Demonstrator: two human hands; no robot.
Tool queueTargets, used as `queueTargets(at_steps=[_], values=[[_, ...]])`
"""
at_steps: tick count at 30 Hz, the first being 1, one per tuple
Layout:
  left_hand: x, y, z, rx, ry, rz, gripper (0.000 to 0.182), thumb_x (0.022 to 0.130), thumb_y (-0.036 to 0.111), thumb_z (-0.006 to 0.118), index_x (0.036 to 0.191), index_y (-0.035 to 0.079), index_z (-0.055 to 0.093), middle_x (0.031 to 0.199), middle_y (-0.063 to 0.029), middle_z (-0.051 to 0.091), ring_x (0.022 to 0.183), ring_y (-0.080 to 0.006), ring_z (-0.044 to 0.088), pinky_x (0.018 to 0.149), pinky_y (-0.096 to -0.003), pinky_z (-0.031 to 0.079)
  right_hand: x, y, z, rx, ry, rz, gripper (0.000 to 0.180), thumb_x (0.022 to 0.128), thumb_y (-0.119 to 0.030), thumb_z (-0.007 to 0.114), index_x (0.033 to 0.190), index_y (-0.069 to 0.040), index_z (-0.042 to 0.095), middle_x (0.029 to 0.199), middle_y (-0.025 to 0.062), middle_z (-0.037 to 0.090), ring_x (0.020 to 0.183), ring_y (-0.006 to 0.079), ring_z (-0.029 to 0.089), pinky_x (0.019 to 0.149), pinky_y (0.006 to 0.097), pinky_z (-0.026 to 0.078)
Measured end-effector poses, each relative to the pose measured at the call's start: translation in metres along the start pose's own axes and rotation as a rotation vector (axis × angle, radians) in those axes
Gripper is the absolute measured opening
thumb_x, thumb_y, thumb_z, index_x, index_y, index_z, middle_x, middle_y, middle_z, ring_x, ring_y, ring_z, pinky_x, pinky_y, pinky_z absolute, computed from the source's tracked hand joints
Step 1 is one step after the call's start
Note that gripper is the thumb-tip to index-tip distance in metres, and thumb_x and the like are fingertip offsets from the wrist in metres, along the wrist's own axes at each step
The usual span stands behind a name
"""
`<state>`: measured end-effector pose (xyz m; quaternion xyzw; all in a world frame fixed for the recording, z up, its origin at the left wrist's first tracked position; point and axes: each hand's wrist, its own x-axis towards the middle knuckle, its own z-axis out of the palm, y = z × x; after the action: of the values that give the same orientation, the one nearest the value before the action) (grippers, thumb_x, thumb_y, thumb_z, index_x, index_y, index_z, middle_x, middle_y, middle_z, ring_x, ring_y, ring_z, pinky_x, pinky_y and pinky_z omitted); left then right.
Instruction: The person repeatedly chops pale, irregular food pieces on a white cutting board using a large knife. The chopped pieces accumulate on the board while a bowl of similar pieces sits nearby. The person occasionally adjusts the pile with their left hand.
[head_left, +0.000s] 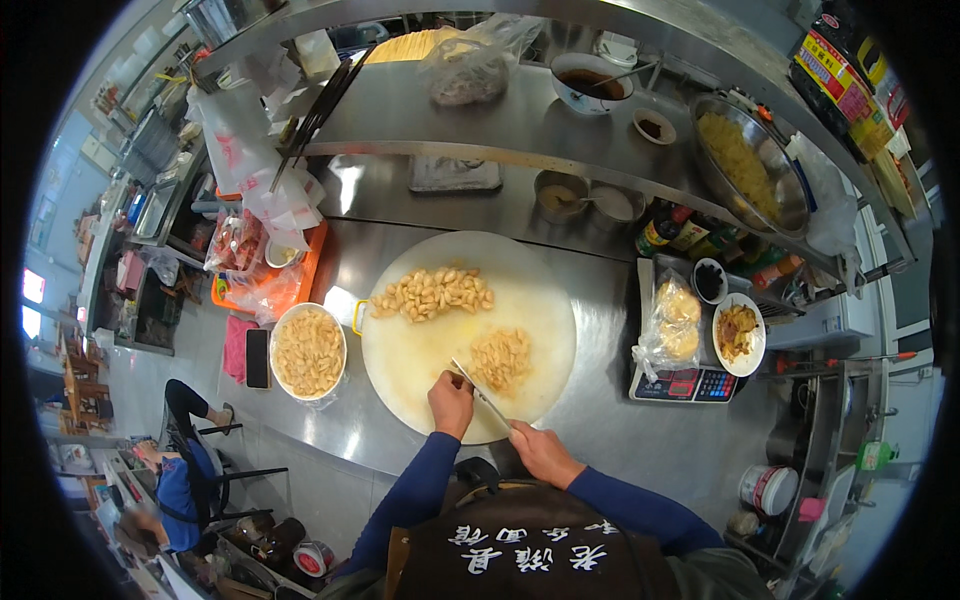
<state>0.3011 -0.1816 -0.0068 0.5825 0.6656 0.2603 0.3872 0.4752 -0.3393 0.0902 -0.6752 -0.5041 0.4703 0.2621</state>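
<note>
On a round white cutting board (420, 360) lie two piles of peeled garlic cloves. The larger pile of cloves (435, 292) spreads along the far left of the board, and a smaller pile of cloves (501, 360) sits right of its middle. My right hand (546, 452) grips a knife (484, 397), its blade pointing away and to the left. Beside the blade, my left hand (451, 405) has its fingers curled close together; whether a clove is between them is hidden. Left of the board stands a white bowl (309, 351) full of cloves.
A black phone (257, 358) and pink cloth (238, 349) lie left of the bowl. A kitchen scale (682, 384) with bagged food (679, 322) and a plate (739, 364) stands right. A steel shelf (517, 105) spans the back. A person (180, 480) sits at lower left.
</note>
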Motion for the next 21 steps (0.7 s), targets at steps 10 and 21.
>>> queueTargets(at_steps=[10, 21], values=[[-0.009, 0.017, -0.013, -0.093, -0.056, -0.096, 0.013, 0.094, 0.009, 0.078, 0.089, -0.003, 0.074, 0.076, -0.0207, 0.078, 0.070, -0.0329, 0.078, 0.070, -0.0436, 0.061, -0.005, 0.013, -0.002, -0.037, -0.026, -0.030, 0.038, 0.117, -0.031, 0.054, 0.143, -0.006, 0.069, 0.104, 0.0353, 0.073, 0.098, 0.0577, 0.071, 0.085, 0.0610, 0.057], [-0.009, 0.014, -0.017, -0.037, 0.014, -0.085, 0.015, 0.095, 0.009, 0.075, 0.086, -0.003, 0.072, 0.076, -0.0206, 0.077, 0.071, -0.0359, 0.077, 0.072, -0.0462, 0.061, -0.009, 0.013, -0.001, -0.053, -0.034, -0.022, 0.040, 0.116, -0.036, 0.057, 0.138, -0.005, 0.071, 0.104, 0.0351, 0.075, 0.098, 0.0575, 0.072, 0.087, 0.0628, 0.059]])
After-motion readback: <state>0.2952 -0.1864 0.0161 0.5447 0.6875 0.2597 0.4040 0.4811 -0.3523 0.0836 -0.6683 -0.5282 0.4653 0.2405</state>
